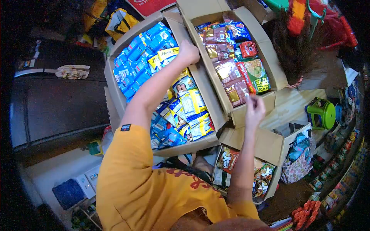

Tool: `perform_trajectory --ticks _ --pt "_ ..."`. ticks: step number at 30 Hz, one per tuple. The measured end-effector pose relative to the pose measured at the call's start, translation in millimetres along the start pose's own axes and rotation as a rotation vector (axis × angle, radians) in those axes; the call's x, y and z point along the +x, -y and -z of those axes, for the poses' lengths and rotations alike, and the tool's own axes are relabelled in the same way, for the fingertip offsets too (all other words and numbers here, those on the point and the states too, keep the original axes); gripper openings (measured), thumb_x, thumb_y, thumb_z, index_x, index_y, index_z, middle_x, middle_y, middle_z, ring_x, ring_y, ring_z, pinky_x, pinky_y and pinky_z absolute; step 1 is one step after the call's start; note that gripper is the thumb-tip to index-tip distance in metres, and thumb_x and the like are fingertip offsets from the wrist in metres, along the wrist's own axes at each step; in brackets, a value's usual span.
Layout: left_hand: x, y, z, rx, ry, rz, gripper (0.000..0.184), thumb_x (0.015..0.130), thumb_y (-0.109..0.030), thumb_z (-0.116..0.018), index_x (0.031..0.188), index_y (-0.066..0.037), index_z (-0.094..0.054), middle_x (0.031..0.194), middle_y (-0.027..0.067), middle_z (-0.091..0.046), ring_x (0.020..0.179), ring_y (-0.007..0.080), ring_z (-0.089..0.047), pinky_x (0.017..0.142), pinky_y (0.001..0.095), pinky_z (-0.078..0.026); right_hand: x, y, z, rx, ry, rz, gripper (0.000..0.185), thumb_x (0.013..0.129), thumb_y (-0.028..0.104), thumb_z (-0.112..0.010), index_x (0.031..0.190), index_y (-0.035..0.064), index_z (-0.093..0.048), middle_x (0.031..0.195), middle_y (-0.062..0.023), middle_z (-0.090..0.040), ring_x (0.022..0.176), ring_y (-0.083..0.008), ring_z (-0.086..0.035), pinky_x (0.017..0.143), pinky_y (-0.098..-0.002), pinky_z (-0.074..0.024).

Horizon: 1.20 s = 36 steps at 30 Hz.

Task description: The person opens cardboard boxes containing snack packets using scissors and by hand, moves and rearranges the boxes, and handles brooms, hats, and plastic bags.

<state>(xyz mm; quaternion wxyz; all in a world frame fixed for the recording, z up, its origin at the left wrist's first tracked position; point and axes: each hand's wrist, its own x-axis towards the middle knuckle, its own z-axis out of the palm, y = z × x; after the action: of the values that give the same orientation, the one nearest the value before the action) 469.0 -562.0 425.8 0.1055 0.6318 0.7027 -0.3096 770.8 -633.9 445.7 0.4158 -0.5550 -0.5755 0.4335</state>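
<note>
My left hand (188,53) is curled closed at the inner flap of the left carton (206,96); its fingertips are hidden. That carton holds blue packets (140,48) and yellow-and-blue packets (192,102). Above the near end of the right carton (268,50), my right hand (254,109) has its fingertips pinched together, with something small and pale at them that I cannot make out. Brown packets (227,71), a red packet (248,49) and a green-and-red packet (257,74) fill this carton.
A smaller open carton (269,144) with noodle-like packs stands below my right arm. Beside it is a patterned bag (296,165). A green stool (322,113) stands at the right, near shelves of packets. A dark panelled surface (61,107) lies at the left.
</note>
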Motion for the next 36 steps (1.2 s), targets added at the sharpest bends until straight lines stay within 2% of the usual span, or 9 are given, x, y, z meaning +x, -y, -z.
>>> perform_trajectory --ticks 3,5,7,12,19,26,32,33,36 --pt "34 16 -28 -0.963 -0.377 -0.010 0.036 0.072 -0.027 -0.055 0.100 -0.005 -0.062 0.104 0.0164 -0.060 0.086 0.0285 -0.060 0.081 0.0426 -0.043 46 -20 -40 0.075 0.368 -0.033 0.037 0.076 0.016 -0.062 0.107 -0.0033 -0.055 0.087 -0.0085 -0.061 0.077 -0.0135 -0.055 0.070 -0.0262 -0.0433" --pt "-2 14 14 -2.210 -0.137 0.128 0.048 0.073 -0.032 -0.056 0.108 0.001 -0.052 0.102 0.0196 -0.058 0.085 0.0298 -0.060 0.075 0.0374 -0.047 39 -25 -78 0.137 0.594 -0.028 0.050 0.077 0.022 -0.062 0.119 -0.0004 -0.048 0.109 -0.0142 -0.055 0.099 -0.0202 -0.052 0.083 -0.0306 -0.0406" --pt "28 5 -17 -1.968 -0.363 0.181 0.052 0.073 -0.032 -0.058 0.110 0.002 -0.047 0.105 0.0217 -0.056 0.089 0.0304 -0.059 0.080 0.0353 -0.045 14 -26 -106 -0.254 0.632 0.264 0.061 0.077 0.030 -0.060 0.130 0.0079 -0.038 0.133 -0.0191 -0.036 0.125 -0.0298 -0.032 0.100 -0.0357 -0.0289" --pt "38 -31 -25 -1.572 -0.764 0.730 0.039 0.076 -0.016 -0.056 0.105 0.005 -0.039 0.094 0.0313 -0.056 0.091 0.0416 -0.056 0.081 0.0450 -0.043 -2 -25 -121 -0.431 0.532 0.328 0.055 0.082 0.027 -0.051 0.133 0.0160 -0.035 0.137 -0.0180 -0.031 0.127 -0.0337 -0.026 0.100 -0.0512 -0.0226" --pt "25 -40 -14 -1.408 -0.696 0.725 0.038 0.080 -0.007 -0.047 0.112 0.006 -0.032 0.106 0.0345 -0.048 0.095 0.0422 -0.053 0.081 0.0444 -0.044 -5 -40 -119 -0.625 0.536 0.419 0.049 0.086 0.026 -0.049 0.133 0.0188 -0.036 0.140 -0.0111 -0.028 0.130 -0.0293 -0.024 0.102 -0.0516 -0.0156" --pt "37 -60 -40 -0.520 -0.635 0.635 0.053 0.082 -0.004 -0.040 0.130 0.010 -0.021 0.132 0.0346 -0.021 0.122 0.0452 -0.028 0.100 0.0443 -0.029 14 -55 -125 -0.974 0.626 0.678 0.043 0.083 0.019 -0.042 0.125 0.0127 -0.044 0.140 -0.0094 -0.028 0.131 -0.0246 -0.022 0.102 -0.0573 -0.0140" --pt "63 -60 -13 -1.246 -0.439 0.803 0.087 0.070 -0.026 -0.062 0.131 0.012 -0.013 0.134 0.0353 -0.017 0.129 0.0450 -0.009 0.107 0.0455 -0.011 23 -73 -138 -1.390 0.765 0.974 0.047 0.083 0.020 -0.038 0.127 0.0069 -0.041 0.139 -0.0095 -0.028 0.133 -0.0265 -0.015 0.103 -0.0547 -0.0125" --pt "82 -56 -26 -1.306 -0.464 0.852 0.105 0.056 -0.029 -0.073 0.130 0.013 -0.011 0.129 0.0357 -0.027 0.125 0.0432 -0.023 0.105 0.0412 -0.021 24 -76 -140 -1.421 0.776 0.990 0.047 0.083 0.021 -0.038 0.127 0.0063 -0.042 0.140 -0.0094 -0.026 0.133 -0.0269 -0.014 0.102 -0.0533 -0.0136" --pt "101 -22 -34 -1.799 -0.255 0.715 0.102 0.049 -0.018 -0.076 0.127 0.013 -0.018 0.118 0.0323 -0.043 0.113 0.0398 -0.043 0.096 0.0373 -0.035 29 -77 -141 -1.492 0.748 1.039 0.046 0.084 0.023 -0.038 0.126 0.0057 -0.043 0.141 -0.0097 -0.026 0.133 -0.0285 -0.014 0.102 -0.0516 -0.0148"
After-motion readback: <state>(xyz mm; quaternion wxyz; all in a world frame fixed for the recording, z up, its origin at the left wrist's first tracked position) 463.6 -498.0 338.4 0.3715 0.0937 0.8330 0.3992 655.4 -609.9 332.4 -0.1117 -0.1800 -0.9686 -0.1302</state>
